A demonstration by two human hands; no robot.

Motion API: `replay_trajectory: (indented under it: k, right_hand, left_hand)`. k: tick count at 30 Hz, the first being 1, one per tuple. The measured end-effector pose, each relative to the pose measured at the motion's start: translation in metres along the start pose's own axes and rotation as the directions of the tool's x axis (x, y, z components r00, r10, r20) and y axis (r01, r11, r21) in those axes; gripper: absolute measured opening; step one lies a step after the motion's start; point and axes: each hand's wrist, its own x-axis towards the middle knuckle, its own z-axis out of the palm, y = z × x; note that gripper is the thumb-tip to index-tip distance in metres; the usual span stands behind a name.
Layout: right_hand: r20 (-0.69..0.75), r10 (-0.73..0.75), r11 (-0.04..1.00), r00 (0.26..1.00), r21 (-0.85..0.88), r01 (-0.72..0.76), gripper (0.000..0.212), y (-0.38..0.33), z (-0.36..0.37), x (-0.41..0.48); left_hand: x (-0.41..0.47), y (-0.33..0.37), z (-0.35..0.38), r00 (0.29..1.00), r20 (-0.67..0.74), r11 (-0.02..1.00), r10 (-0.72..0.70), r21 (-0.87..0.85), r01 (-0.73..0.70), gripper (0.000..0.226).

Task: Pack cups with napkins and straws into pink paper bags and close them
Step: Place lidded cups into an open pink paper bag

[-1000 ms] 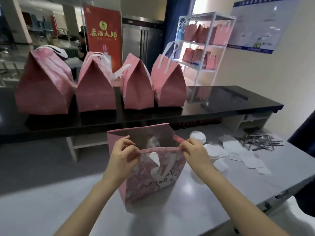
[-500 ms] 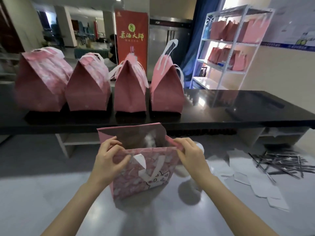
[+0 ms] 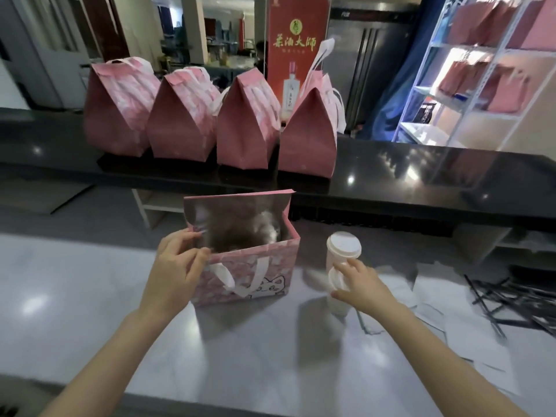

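From the head camera, both bare forearms reach forward over the grey table (image 3: 90,311). The left hand (image 3: 176,272) is raised at the near left corner of the open pink bag (image 3: 255,266), wrist bent slightly back, its fingers (image 3: 198,255) pinching the bag's front rim. The bag stands upright on the table with its mouth open and its white handle hanging down the front over a cartoon print; what lies inside is too blurred to tell. The right hand (image 3: 361,284) stretches out to the right of the bag, palm turned inward, its fingers curled around a white lidded cup (image 3: 338,284) that appears tilted; the grip looks partial and blurred, thumb low and the other fingers over the top. A second white cup (image 3: 343,246) stands upright just behind it, near the bag's right side. White napkins (image 3: 451,323) are scattered on the table to the right, with a heap of dark straws (image 3: 511,299) beyond them. Four closed pink bags (image 3: 249,124) stand in a row on the black counter (image 3: 421,176) behind.
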Motion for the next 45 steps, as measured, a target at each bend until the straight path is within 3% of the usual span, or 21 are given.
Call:
replay_trajectory:
  k: [4, 8, 11, 17, 22, 27, 32, 41, 45]
  right_hand:
    - [-0.036, -0.056, 0.998, 0.998, -0.008, 0.056, 0.070, 0.004, 0.003, -0.012]
    - [-0.092, -0.101, 0.994, 0.991, 0.017, 0.103, 0.072, 0.000, -0.002, -0.033]
    - [-0.217, -0.139, 0.983, 0.966, 0.088, 0.162, 0.075, -0.006, -0.016, -0.058]
    - [-0.495, -0.225, 0.945, 0.839, 0.099, 0.311, 0.078, -0.034, -0.073, -0.112]
    - [-0.575, -0.333, 0.882, 0.747, 0.092, 0.463, 0.078, -0.082, -0.116, -0.127]
    - [-0.489, -0.454, 0.799, 0.745, 0.148, 0.583, 0.073, -0.138, -0.104, -0.103]
    - [-0.272, -0.530, 0.832, 0.803, 0.019, 0.555, 0.072, -0.184, -0.053, -0.057]
    - [-0.025, -0.452, 0.889, 0.891, -0.087, 0.449, 0.081, -0.232, -0.002, 0.018]
    - [-0.023, -0.462, 0.880, 0.887, -0.139, 0.455, 0.079, -0.248, 0.006, 0.029]
  left_hand:
    - [-0.006, 0.008, -0.005, 0.996, -0.019, 0.991, 0.088, 0.105, -0.086, 0.017]
    - [-0.001, 0.013, -0.012, 0.997, 0.075, 0.999, -0.021, 0.052, 0.017, 0.047]
    - [0.003, 0.009, -0.017, 0.974, 0.222, 0.993, -0.043, 0.117, 0.017, 0.069]
    - [0.006, -0.009, -0.016, 0.912, 0.404, 0.965, -0.065, 0.258, -0.046, 0.099]
    - [-0.002, -0.012, -0.014, 0.907, 0.416, 0.974, -0.070, 0.227, -0.029, 0.118]
    - [-0.009, -0.003, -0.018, 0.910, 0.409, 0.988, -0.062, 0.154, -0.002, 0.133]
    - [-0.014, 0.001, -0.025, 0.918, 0.394, 0.995, -0.040, 0.104, -0.002, 0.141]
    - [-0.016, -0.010, -0.030, 0.938, 0.346, 1.000, 0.005, 0.003, -0.006, 0.143]
    - [-0.015, -0.019, -0.029, 0.948, 0.316, 0.994, 0.033, -0.113, 0.003, 0.142]
